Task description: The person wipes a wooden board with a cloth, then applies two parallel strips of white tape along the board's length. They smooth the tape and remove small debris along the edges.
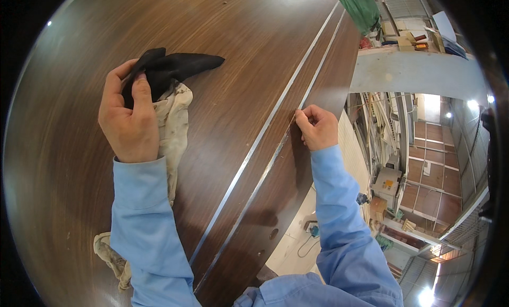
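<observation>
A large brown wood-grain panel (222,111) lies in front of me, with two thin silvery strips (265,131) running side by side along its right part. My left hand (130,111) is closed around a bunched black cloth (185,66), whose pointed end sticks out to the right over the panel. Beside that hand and its wrist lies a crumpled cream cloth (175,121). My right hand (318,128) is closed in a pinch at the right-hand strip, near the panel's right edge. Whatever its fingertips hold is too small to make out.
Another cream cloth (111,254) lies by my left forearm. Green sheeting (358,7) hangs over the panel's far right corner. Past the right edge are a pale floor, a teal-and-black tool (314,230) with a cord, a boxy machine (387,188) and stacked lengths of material.
</observation>
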Demonstrator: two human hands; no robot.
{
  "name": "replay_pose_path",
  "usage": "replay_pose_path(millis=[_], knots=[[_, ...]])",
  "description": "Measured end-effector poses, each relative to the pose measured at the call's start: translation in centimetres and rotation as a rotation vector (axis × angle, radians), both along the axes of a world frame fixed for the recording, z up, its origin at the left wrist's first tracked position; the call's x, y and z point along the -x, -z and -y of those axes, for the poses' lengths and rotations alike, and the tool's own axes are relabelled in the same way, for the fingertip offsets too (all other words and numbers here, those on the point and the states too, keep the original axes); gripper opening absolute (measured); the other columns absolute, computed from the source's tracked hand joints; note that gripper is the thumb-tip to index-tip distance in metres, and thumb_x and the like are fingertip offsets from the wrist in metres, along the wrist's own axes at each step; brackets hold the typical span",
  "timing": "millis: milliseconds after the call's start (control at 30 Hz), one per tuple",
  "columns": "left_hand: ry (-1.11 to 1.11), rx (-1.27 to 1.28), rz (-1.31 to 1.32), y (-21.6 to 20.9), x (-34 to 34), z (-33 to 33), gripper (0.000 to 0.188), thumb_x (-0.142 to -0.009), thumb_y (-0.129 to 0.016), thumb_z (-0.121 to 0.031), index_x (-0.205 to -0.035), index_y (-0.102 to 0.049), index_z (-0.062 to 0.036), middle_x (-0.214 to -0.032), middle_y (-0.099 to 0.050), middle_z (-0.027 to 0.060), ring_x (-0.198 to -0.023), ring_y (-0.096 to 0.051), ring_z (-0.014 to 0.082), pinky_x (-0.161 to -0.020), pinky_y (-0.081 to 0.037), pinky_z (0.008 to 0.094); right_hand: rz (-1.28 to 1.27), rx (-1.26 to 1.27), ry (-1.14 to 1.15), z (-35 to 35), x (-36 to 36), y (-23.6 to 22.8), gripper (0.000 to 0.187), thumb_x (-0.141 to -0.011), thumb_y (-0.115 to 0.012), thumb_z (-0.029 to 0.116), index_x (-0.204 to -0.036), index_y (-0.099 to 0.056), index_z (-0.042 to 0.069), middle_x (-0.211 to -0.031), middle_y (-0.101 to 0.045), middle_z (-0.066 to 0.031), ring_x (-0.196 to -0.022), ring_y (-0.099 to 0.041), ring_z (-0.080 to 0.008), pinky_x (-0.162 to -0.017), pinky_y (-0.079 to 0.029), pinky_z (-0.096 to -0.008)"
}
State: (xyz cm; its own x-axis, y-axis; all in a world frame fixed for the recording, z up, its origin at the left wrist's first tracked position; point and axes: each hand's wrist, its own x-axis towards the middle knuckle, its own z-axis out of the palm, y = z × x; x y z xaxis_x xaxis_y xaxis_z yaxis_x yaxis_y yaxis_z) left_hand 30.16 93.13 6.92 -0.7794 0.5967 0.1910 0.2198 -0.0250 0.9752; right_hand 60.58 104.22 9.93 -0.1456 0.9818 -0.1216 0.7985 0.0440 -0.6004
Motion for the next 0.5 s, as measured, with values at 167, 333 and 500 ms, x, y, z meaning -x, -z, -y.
replay_pose_path(millis=[167,333,500], knots=[[0.0,-0.029,0.046,0.0,0.1,-0.1,0.019,-0.099,-0.057,-0.005,-0.115,-0.066,0.0012,-0.104,-0.072,0.0101,-0.098,-0.068,0.0176,-0.089,-0.053,0.0308,0.063,-0.148,-0.01,-0.2,0.4,0.5,0.026,-0.089,-0.069,0.017,-0.073,-0.065,-0.003,-0.059,-0.057,-0.0024,-0.052,-0.051,-0.0088,-0.049,-0.042,-0.0283],[-0.015,0.0,0.008,-0.1,0.2,0.0,0.019,-0.099,-0.058,-0.005,-0.115,-0.066,0.0015,-0.103,-0.072,0.0104,-0.097,-0.068,0.0177,-0.088,-0.053,0.0305,-0.13,-0.077,-0.002,-0.8,0.9,0.4,0.025,-0.089,-0.075,0.018,-0.078,-0.065,-0.002,-0.063,-0.059,-0.0054,-0.057,-0.054,-0.0108,-0.055,-0.045,-0.0283],[0.011,-0.012,0.011,0.0,0.1,0.0,0.02,-0.099,-0.057,-0.006,-0.115,-0.066,0.0014,-0.105,-0.071,0.0108,-0.098,-0.068,0.018,-0.089,-0.053,0.0304,0.022,-0.237,-0.319,-2.9,1.9,0.1,0.025,-0.09,-0.077,0.02,-0.082,-0.066,-0.001,-0.065,-0.062,-0.0115,-0.057,-0.057,-0.0166,-0.056,-0.047,-0.0313]])
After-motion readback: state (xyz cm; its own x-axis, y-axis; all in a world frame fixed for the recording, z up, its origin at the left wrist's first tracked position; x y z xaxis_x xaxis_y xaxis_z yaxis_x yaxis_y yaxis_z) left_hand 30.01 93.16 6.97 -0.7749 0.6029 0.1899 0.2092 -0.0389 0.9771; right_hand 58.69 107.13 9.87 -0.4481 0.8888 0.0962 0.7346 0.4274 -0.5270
